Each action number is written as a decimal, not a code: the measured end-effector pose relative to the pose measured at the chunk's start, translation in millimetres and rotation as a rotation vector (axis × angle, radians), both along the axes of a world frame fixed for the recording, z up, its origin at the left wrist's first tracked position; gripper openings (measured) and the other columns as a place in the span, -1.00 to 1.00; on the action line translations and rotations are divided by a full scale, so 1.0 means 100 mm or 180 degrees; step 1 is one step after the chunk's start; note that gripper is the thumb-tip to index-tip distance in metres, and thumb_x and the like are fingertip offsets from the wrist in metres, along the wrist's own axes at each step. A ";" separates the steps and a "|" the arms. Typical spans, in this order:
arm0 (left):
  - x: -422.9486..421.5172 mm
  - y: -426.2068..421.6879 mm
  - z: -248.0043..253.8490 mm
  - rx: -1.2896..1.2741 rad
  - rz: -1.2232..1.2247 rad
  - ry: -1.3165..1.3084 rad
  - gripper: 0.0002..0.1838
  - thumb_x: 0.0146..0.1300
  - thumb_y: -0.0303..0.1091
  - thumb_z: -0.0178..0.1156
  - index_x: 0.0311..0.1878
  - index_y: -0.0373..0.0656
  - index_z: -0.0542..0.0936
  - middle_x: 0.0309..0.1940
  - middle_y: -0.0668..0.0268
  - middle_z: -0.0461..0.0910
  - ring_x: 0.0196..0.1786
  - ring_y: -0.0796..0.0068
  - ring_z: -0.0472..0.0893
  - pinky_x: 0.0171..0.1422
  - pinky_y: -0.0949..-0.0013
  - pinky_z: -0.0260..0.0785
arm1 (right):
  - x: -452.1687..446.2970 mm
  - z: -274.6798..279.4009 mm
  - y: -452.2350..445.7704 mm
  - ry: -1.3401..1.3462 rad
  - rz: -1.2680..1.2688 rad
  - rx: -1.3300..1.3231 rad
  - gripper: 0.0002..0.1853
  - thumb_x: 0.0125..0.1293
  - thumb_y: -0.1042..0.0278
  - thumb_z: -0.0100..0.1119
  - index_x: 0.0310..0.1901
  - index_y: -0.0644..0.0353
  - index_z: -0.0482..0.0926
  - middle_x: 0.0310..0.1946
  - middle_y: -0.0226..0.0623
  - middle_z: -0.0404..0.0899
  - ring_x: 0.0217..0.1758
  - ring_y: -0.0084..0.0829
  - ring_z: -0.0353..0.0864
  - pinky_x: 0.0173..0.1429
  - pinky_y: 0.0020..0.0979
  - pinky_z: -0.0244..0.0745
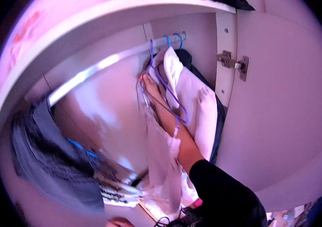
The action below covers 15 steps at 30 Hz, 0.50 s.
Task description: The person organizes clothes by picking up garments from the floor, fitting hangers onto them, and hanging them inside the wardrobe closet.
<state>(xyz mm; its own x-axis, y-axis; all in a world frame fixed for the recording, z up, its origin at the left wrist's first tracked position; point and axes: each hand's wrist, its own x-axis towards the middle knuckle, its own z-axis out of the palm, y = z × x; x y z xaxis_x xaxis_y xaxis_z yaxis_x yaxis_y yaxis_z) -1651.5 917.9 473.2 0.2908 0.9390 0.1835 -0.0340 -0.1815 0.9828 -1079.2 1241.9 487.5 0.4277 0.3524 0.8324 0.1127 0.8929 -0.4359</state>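
My right hand (149,84), reaching up from the lower right, has its fingers curled at the far end of a purple clothes hanger (185,113). The hanger's hook is over the metal rail (111,60). A pale garment (161,147) hangs from the hanger, partly behind my forearm. Right beside it hangs a white shirt (200,102) with a pale collar, and a dark garment is behind that. Of my left hand (119,222) only a small part shows at the bottom edge; its fingers are not visible.
Dark grey clothes (51,159) hang at the rail's left end, with a blue hanger (81,147) among them. The wardrobe door (282,102) stands swung out on the right, on a metal hinge (240,64). White hangers (119,198) and other items lie below.
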 end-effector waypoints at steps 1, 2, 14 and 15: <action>0.07 0.05 0.27 0.0414 -0.0377 -0.0192 -0.59 0.43 -0.11 0.00 -0.33 -0.31 0.52 -0.50 0.23 0.51 -0.44 0.48 0.45 -0.31 0.42 0.30 | 0.01 -0.06 -0.07 0.0204 -0.0228 -0.0337 -0.71 0.52 0.12 -0.09 -0.12 0.16 0.51 -0.23 -0.43 0.50 -0.13 -0.51 0.41 0.08 -0.46 0.28; 0.32 -0.01 0.48 0.1295 -0.0279 -0.0595 -0.60 0.44 -0.15 -0.01 -0.38 -0.32 0.51 -0.56 0.22 0.49 -0.51 0.46 0.42 -0.36 0.43 0.29 | -0.04 -0.07 -0.19 0.0395 -0.0462 -0.0677 -0.68 0.51 0.12 -0.08 -0.03 0.19 0.53 -0.16 -0.41 0.54 -0.07 -0.49 0.44 0.14 -0.43 0.29; 0.90 -0.97 1.29 0.2917 -0.5825 -0.1833 -0.86 0.16 -0.33 0.24 -0.35 -0.20 0.57 -0.45 0.26 0.58 -0.44 0.39 0.61 -0.42 0.39 0.41 | -3.03 -1.80 -4.30 -0.0090 -0.3656 -0.2111 -0.75 0.46 0.47 -0.13 -0.09 0.38 0.58 -0.16 -0.15 0.68 0.00 -0.37 0.63 0.31 -0.34 0.35; 0.75 -1.15 1.22 0.2815 -0.6084 -0.2020 -0.86 0.15 -0.32 0.23 -0.35 -0.19 0.57 -0.45 0.27 0.57 -0.43 0.41 0.61 -0.41 0.40 0.41 | -3.65 -2.16 -4.93 0.0445 -0.4020 -0.2309 -0.78 0.45 0.50 -0.13 -0.14 0.38 0.56 -0.26 -0.15 0.69 -0.07 -0.35 0.67 0.23 -0.32 0.43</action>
